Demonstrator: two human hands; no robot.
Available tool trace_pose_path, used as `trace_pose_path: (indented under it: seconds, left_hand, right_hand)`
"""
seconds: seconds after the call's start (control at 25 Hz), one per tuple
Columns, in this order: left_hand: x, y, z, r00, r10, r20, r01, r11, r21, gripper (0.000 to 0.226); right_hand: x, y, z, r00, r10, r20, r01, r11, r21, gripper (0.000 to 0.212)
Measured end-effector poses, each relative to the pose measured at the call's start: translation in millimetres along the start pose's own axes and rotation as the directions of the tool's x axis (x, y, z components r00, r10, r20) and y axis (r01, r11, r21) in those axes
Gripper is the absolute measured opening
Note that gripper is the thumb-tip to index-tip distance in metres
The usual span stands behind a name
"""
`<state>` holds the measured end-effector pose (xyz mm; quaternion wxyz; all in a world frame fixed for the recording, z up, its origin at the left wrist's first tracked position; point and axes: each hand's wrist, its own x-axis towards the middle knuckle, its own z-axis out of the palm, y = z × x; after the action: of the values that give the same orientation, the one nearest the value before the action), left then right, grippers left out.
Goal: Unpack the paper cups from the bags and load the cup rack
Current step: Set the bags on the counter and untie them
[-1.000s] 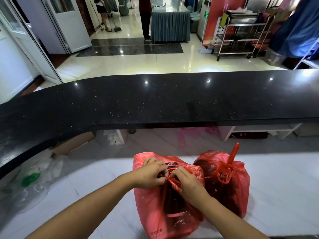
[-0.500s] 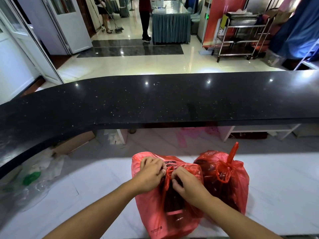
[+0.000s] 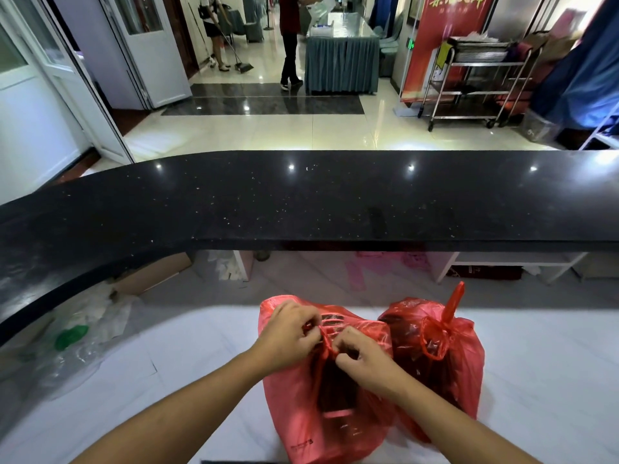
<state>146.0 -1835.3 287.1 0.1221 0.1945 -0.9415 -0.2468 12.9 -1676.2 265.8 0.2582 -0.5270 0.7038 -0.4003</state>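
two red plastic bags sit side by side and touching on a white work surface (image 3: 536, 380), close to its near edge. a person's two hands meet at the top of the left bag (image 3: 294, 406): the left hand (image 3: 288, 333) and the right hand (image 3: 365, 360) each have curled fingers pinching the knotted handles (image 3: 326, 343). the right bag (image 3: 462, 356) is tied, one handle tail standing upright. dark contents show through both; cups cannot be made out. one raised black counter (image 3: 301, 202) curves across behind, its front edge overhanging the back of the surface, well apart from the bags. white surface shows on either side of the pair, wider at the right. at far left lies a heap of clear plastic wrap (image 3: 83, 343). beyond the counter stand two people and one steel trolley (image 3: 475, 85).
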Motion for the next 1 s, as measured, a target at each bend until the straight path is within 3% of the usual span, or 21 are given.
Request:
trace_pose_path:
  seconds: [0.08,0.16,0.28,0.36,0.44,0.52,0.56,0.64,0.72,0.88,1.0]
  left_hand:
    - [8.7,-0.1,-4.6,0.961,-0.197,-0.197,0.183,0.979,-0.084,0.01]
    - [19.5,-8.2,-16.4,0.907,-0.323,-0.269,0.317,0.946,-0.066,0.012]
    - [20.8,-12.6,-27.2,0.95,-0.301,-0.078,0.308,0.946,0.102,0.008]
    - [11.6,-6.9,-29.0,0.96,-0.281,-0.006,0.281,0.955,0.1,0.022]
    - [-6.1,3.4,-24.0,0.971,-0.181,-0.156,0.194,0.979,0.069,0.04]
    - [-28.5,13.7,-6.7,0.959,-0.043,-0.281,0.098,0.978,0.184,0.037]
    - [-37.7,18.2,4.9,0.968,-0.021,-0.25,0.093,0.955,0.28,0.032]
    - [-51.6,24.8,28.1,0.987,-0.141,-0.073,0.159,0.877,0.453,0.039]
    - [-55.9,18.9,41.8,0.989,-0.143,-0.035,0.138,0.81,0.57,0.029]
    - [-56.8,-6.8,27.5,0.988,-0.057,-0.144,0.128,0.822,0.555,0.023]
    - [-57.8,-27.2,4.9,0.97,-0.113,-0.217,0.213,0.825,0.523,0.017]
  right_hand:
    - [-3.9,-5.9,-8.6,0.992,-0.043,0.121,0.057,0.991,-0.119,0.003]
    - [-12.5,-6.2,-16.4,0.978,-0.074,0.195,0.126,0.955,-0.27,0.005]
    - [-23.1,0.6,-26.5,0.975,-0.1,0.197,0.175,0.894,-0.413,0.012]
    - [-22.0,3.6,-29.6,0.988,-0.105,0.114,0.14,0.918,-0.37,0.019]
    - [-13.5,8.5,-33.5,0.995,-0.098,-0.036,0.084,0.955,-0.284,0.033]
    - [-0.9,10.7,-38.4,0.991,-0.126,-0.045,0.104,0.935,-0.339,0.041]
    - [5.7,10.4,-40.6,0.989,-0.14,0.038,0.143,0.905,-0.4,0.043]
    - [17.4,8.2,-39.3,0.967,-0.094,0.236,0.21,0.819,-0.534,0.047]
    - [24.7,6.5,-33.7,0.946,-0.027,0.324,0.244,0.717,-0.653,0.042]
    - [30.8,7.4,-24.3,0.966,-0.044,0.255,0.215,0.686,-0.695,0.021]
    - [40.2,9.2,-26.4,0.987,0.027,0.158,0.083,0.759,-0.646,0.019]
